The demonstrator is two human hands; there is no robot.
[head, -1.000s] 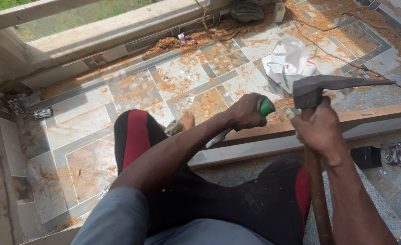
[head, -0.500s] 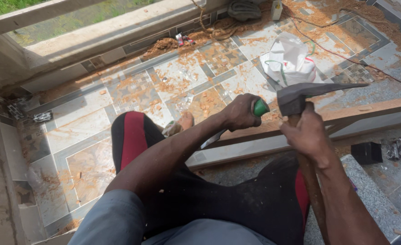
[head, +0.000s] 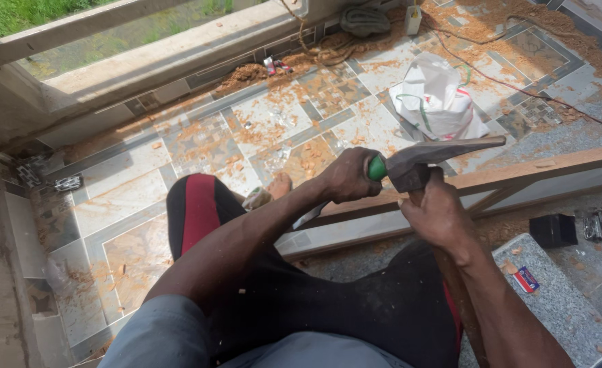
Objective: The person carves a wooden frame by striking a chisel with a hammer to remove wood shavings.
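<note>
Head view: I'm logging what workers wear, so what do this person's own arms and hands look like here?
Both arms are bare from the elbow down, with no gloves, watch or rings showing on the left hand or right hand. A grey short sleeve covers the left upper arm. The right upper arm is out of frame.

Hammer point(head: 437, 160) right of chisel point(head: 377, 167), above wooden frame point(head: 519, 180); bag point(head: 437, 102) behind

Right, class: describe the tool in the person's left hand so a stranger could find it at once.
Start at the long wooden frame lying across the tiled floor. Just above its middle, the left hand closes around a chisel. Its bright green handle end sets it apart from the grey-headed, wooden-handled hammer touching it.
</note>
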